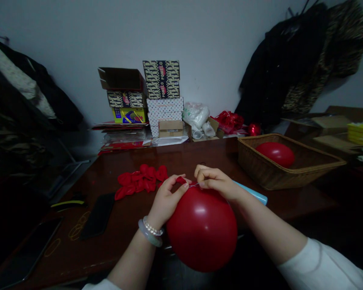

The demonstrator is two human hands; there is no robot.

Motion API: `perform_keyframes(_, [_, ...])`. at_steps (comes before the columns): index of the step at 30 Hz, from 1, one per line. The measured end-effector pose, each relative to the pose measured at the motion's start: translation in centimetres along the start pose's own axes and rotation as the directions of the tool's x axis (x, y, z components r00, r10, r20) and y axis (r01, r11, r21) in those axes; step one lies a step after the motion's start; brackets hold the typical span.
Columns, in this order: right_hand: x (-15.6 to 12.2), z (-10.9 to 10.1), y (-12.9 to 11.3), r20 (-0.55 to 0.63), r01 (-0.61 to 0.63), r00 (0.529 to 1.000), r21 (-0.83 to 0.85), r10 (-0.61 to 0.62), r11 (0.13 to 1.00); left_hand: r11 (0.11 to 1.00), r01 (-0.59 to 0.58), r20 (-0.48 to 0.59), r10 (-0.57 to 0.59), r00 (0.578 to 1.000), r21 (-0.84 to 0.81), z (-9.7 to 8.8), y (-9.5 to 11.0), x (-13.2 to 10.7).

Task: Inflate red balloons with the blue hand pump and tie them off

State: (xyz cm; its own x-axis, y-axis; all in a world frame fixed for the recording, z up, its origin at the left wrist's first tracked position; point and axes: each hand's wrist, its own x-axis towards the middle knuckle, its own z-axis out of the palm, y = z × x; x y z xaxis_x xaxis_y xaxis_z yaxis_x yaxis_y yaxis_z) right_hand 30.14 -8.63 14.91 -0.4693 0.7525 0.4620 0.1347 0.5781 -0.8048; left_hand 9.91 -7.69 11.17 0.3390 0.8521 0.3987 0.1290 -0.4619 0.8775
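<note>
An inflated red balloon (202, 229) sits low in the middle, between my arms, above the front edge of the dark table (199, 155). My left hand (167, 199) pinches the balloon's neck (181, 180) at the top. My right hand (214, 182) is closed beside it, pinching a thin thread or band (193, 185) stretched to the neck. A beaded bracelet and a pale bangle circle my left wrist. A pile of flat red balloons (140, 181) lies just behind my left hand.
A wicker basket (290, 171) at the right holds another inflated red balloon (275, 154). A light blue tube (254, 194) lies behind my right wrist. Two dark phones (98, 215) and rubber bands (75, 230) lie at the left. Stacked boxes (161, 96) stand by the wall.
</note>
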Motion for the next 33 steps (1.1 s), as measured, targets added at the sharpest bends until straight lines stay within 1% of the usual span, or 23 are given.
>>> perform_keyframes(2, [0.0,-0.3,-0.3,0.021,-0.045,0.999,0.074,0.044,0.996,0.999,-0.021,-0.027,0.022,0.999,0.048,0.0,-0.1,0.0])
perform_keyframes(4, [0.2,-0.4,-0.6,0.044,-0.061,0.997,0.054,0.059,0.997,0.993,-0.042,-0.059,0.049,0.997,0.107,0.0,-0.1,0.2])
perform_keyframes(6, [0.4,-0.3,-0.9,0.037,-0.053,0.998,-0.040,0.054,0.998,0.985,-0.069,-0.089,0.084,0.993,0.159,0.0,0.0,0.3])
perform_keyframes(10, [0.8,0.1,-1.9,-0.066,-0.048,0.997,-0.266,0.031,0.963,0.953,-0.142,-0.129,0.182,0.975,0.268,0.1,0.5,0.6])
perform_keyframes(14, [0.8,0.6,-3.3,-0.104,-0.107,0.992,-0.479,0.064,0.871,0.880,-0.171,-0.140,0.256,0.956,0.444,0.5,0.7,0.6])
perform_keyframes(16, [0.7,1.1,-3.7,-0.143,-0.120,0.988,-0.547,0.048,0.828,0.852,-0.167,-0.145,0.271,0.952,0.497,0.8,0.7,0.5])
perform_keyframes(17, [0.7,1.5,-3.6,-0.180,-0.122,0.983,-0.555,0.024,0.823,0.849,-0.169,-0.150,0.277,0.949,0.501,1.0,0.7,0.5])
perform_keyframes(19, [0.8,2.4,-3.2,-0.272,-0.112,0.961,-0.516,-0.038,0.849,0.864,-0.176,-0.173,0.286,0.942,0.473,1.3,0.5,0.4])
perform_keyframes(21, [1.0,3.2,-2.3,-0.344,-0.087,0.937,-0.402,-0.062,0.911,0.898,-0.154,-0.224,0.264,0.938,0.411,1.5,0.3,0.4])
perform_keyframes(23, [1.2,3.8,-1.2,-0.391,-0.106,0.920,-0.284,-0.014,0.953,0.939,-0.106,-0.283,0.204,0.937,0.327,1.7,0.1,0.3])
perform_keyframes(26, [1.3,4.1,0.4,-0.454,-0.144,0.890,-0.168,0.053,0.975,0.974,-0.045,-0.333,0.119,0.935,0.221,2.0,-0.1,0.1])
perform_keyframes(30, [1.3,4.1,1.6,-0.508,-0.143,0.858,-0.091,0.078,0.986,0.987,-0.004,-0.349,0.059,0.935,0.158,2.2,-0.4,-0.2])
perform_keyframes(33, [1.2,4.1,1.9,-0.520,-0.147,0.849,-0.053,0.098,0.988,0.990,0.018,-0.343,0.033,0.939,0.142,2.3,-0.5,-0.2])
